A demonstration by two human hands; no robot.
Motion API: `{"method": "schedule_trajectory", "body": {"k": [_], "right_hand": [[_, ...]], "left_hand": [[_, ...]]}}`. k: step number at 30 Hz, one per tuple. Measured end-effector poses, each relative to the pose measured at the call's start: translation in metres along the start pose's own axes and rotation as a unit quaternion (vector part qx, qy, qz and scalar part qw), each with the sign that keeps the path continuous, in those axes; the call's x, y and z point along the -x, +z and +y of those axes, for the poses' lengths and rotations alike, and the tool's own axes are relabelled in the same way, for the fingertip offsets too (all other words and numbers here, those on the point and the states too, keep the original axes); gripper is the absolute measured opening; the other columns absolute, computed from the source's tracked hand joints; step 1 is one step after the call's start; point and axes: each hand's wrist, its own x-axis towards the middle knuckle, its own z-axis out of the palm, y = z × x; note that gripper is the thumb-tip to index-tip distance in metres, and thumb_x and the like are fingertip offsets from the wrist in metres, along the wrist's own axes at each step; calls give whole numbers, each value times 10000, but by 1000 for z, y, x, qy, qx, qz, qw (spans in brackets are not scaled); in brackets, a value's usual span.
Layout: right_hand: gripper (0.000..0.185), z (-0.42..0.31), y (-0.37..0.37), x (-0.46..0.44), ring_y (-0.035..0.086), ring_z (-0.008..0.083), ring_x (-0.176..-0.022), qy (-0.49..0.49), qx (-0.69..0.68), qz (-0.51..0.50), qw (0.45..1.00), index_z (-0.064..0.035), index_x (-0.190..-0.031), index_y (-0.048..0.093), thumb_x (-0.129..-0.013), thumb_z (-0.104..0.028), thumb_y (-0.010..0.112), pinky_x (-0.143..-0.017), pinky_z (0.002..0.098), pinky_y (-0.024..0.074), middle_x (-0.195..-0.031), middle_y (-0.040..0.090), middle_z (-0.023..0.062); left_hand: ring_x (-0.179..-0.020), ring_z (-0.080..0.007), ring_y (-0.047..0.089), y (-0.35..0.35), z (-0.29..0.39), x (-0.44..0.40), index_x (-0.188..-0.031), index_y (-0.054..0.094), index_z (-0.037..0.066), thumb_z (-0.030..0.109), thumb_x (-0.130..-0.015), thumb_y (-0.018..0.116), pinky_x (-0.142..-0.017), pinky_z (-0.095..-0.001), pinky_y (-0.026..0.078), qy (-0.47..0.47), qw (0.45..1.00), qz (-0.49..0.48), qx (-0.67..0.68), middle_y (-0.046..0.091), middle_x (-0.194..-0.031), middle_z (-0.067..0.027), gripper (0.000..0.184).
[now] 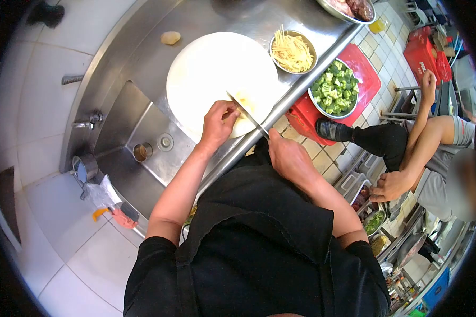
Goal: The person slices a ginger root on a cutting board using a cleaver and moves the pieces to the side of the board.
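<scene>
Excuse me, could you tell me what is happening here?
The person's right hand grips a metal knife over a round white board, beside some pale yellow food. The left hand is close to the knife. Next to the board stands a round metal bowl of thin yellow strips; a larger metal bowl holds green broccoli pieces on a red plastic stand. Another person is to the right.

White-tiled wall (pixel 53 116) | pale tiled floor (pixel 318 153) | steel sink (pixel 158 119) | red stool (pixel 368 68), probably, partly hidden
</scene>
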Motion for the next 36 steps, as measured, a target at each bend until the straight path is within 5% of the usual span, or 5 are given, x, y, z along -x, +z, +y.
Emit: {"method": "schedule_trajectory", "body": {"k": [12, 21, 27, 29, 36], "right_hand": [[171, -6, -5, -28, 720, 491, -819, -8, 6, -27, 1000, 48, -1146, 513, -1021, -65, 480, -722, 615, 548, -817, 718, 277], [180, 2, 10, -34, 692, 491, -704, -45, 21, 20, 999, 49, -1151, 517, -1049, -93, 471, -640, 616, 534, -729, 686, 270], [202, -2, 5, -26, 710, 488, -736, -15, 15, -6, 1000, 60, -1174, 524, -1044, -87, 474, -659, 620, 541, -752, 700, 277], [175, -12, -5, -29, 741, 481, -883, 28, 24, -61, 997, 45, -1152, 522, -999, -25, 475, -777, 595, 581, -866, 730, 295], [172, 3, 25, -63, 741, 479, -877, 15, 24, -38, 999, 35, -1157, 513, -1010, -44, 472, -774, 589, 583, -864, 729, 296]], "left_hand": [[-1051, -255, 753, -1, -4, -3, -1169, 699, -13, 61, -970, 775, -929, -352, 641, -10, 1000, 21, -15, 710, -1157, -142, 225], [-1023, -229, 747, -1, -12, -6, -1168, 704, 2, 59, -965, 771, -896, -358, 632, -14, 999, 33, 7, 717, -1118, -126, 221], [-1021, -252, 752, 1, -1, -2, -1144, 714, -12, 59, -948, 791, -914, -360, 633, -2, 1000, 20, -24, 718, -1123, -137, 222], [-1022, -257, 753, 1, -1, -1, -1142, 716, -13, 59, -945, 794, -914, -359, 633, 5, 999, 23, -27, 718, -1124, -140, 224], [-986, -203, 734, 0, 1, -3, -1100, 697, -18, 50, -966, 772, -900, -325, 625, 10, 1000, 10, 6, 695, -1074, -113, 167]]}}
